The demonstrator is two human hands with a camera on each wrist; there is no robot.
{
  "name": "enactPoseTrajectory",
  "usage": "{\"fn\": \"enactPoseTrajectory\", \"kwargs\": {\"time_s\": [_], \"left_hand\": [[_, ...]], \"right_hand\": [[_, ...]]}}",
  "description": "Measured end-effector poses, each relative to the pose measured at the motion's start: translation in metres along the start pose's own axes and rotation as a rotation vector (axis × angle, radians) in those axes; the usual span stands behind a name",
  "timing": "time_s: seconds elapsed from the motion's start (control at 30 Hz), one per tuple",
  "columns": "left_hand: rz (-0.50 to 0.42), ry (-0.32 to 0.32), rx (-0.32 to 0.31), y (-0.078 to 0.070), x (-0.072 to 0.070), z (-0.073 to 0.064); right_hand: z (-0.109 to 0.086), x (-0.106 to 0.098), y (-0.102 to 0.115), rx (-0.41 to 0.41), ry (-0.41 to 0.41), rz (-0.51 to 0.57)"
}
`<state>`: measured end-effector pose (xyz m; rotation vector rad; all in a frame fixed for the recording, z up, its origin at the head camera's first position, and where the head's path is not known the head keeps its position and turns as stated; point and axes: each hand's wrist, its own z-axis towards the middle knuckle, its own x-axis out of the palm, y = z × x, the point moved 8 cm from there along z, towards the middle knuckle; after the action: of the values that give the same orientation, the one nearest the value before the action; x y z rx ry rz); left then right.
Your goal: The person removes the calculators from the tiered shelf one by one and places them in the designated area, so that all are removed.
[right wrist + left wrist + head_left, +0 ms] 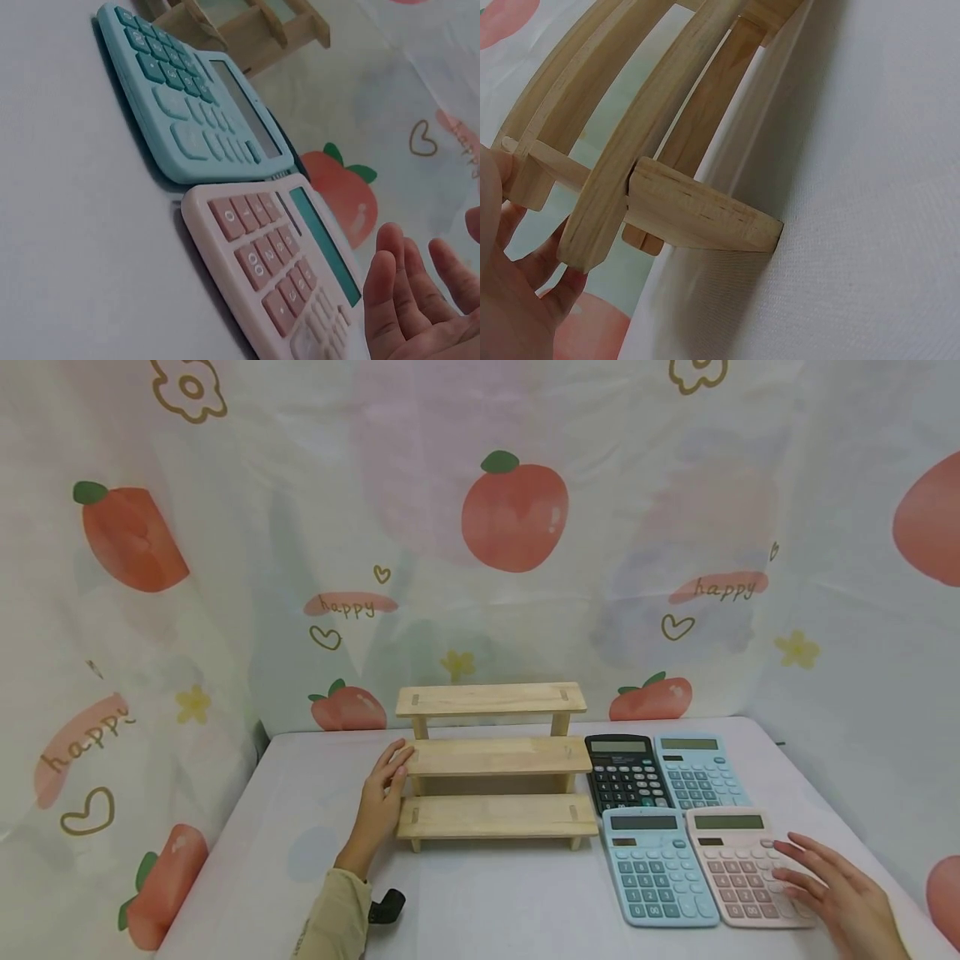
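A three-tier wooden display stand (498,755) stands on the white table. My left hand (381,802) holds it at the left end of the middle tier; in the left wrist view the fingers (538,262) reach around the board ends. My right hand (843,889) is beside the pink calculator (738,868), fingers spread and slightly bent, overlapping its right edge in the head view. Nothing is in this hand. Left of the pink calculator lies a light blue calculator (656,868). Behind these two are a black calculator (626,772) and another light blue calculator (699,772).
A small black curved object (387,907) lies by my left sleeve (333,914), partly hidden by it. Fruit-patterned cloth (517,635) hangs behind the table and along both sides. The table's bare left part (300,793) lies beyond the left hand.
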<state>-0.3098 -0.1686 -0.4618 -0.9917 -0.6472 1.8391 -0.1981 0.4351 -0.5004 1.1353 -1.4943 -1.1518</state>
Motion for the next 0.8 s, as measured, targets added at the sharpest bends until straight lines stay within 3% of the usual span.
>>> {"fn": "enactPoseTrajectory", "kwargs": {"time_s": [0.17,0.4,0.6,0.8], "left_hand": [[-0.002,0.005,-0.014,0.001,-0.001,0.000],[-0.035,0.034,-0.059,0.002,0.000,0.000],[-0.044,0.033,-0.061,0.002,0.001,0.001],[-0.039,0.036,-0.074,0.003,0.001,0.001]], "right_hand": [[0.001,0.020,0.009,-0.024,0.046,-0.027],[0.006,0.053,0.025,-0.162,0.116,-0.009],[0.012,0.077,0.038,-0.252,0.124,-0.041],[0.016,0.096,0.045,-0.264,0.115,-0.099]]}}
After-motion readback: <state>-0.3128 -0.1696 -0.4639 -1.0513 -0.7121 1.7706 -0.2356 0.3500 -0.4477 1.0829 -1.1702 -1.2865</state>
